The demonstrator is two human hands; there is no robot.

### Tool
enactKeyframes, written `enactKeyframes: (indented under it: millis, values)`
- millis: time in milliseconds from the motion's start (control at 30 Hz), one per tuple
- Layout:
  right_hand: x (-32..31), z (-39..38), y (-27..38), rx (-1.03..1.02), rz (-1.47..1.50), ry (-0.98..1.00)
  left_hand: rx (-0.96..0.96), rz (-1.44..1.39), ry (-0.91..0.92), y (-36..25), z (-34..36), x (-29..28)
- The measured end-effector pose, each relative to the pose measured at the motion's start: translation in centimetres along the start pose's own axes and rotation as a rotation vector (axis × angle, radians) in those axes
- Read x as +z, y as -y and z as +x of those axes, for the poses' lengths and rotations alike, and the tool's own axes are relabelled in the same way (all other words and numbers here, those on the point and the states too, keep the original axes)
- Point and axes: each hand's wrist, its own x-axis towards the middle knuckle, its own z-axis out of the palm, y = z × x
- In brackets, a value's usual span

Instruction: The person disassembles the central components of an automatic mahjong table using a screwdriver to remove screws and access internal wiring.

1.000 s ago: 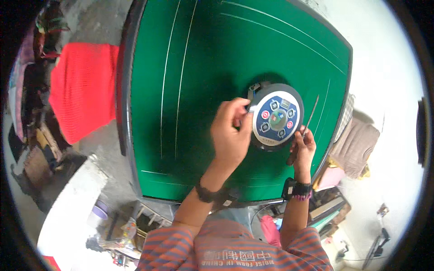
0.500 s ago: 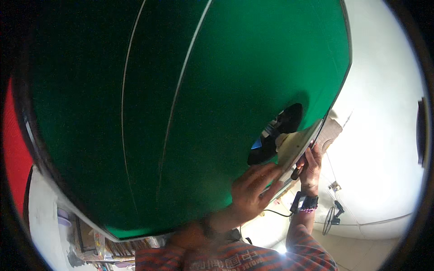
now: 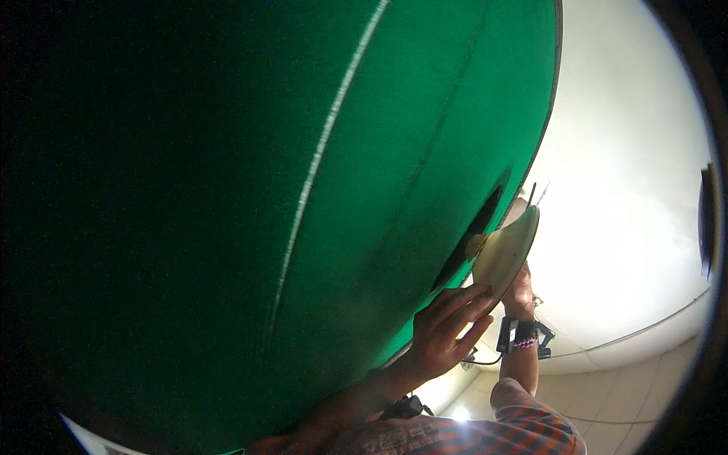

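1. Round panel (image 3: pixel 504 254) is tilted up off its dark opening (image 3: pixel 466 246) in the green tabletop (image 3: pixel 341 189), pale underside facing the camera, near the table's right edge.
2. Left hand (image 3: pixel 444 334): fingers (image 3: pixel 462 299) spread and flat on the felt, tips touching the panel's lower rim. Best kept as the pivot; avoid pushing sideways.
3. Right hand (image 3: pixel 519 292) sits behind the panel's lower edge; grip is hidden, can't tell finger state. A thin dark rod (image 3: pixel 531 193) pokes above the rim.
4. Lift evenly from both sides, slowly: anything attached underneath is out of sight.
5. View is very close, so feel the edges.
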Motion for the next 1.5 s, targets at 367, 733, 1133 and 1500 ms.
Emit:
enactKeyframes:
  millis: [367,733,1133,1500]
  values:
    - [0.5,-0.8,0.9,-0.005,-0.124,0.065,-0.233,-0.180,0.150,0.7,-0.8,-0.7]
    - [0.3,-0.5,0.7,-0.026,-0.141,0.124,-0.138,0.039,0.362,0.2,2.9,-1.6]
    - [-0.7,-0.9,1.4,-0.379,-0.027,-0.189,-0.127,0.223,0.354,1.5,4.8,0.8]
    - [17.2,-9.3,1.3,-0.351,1.033,0.775,-0.643,0.052,0.260,-13.4,-1.6,-7.8]
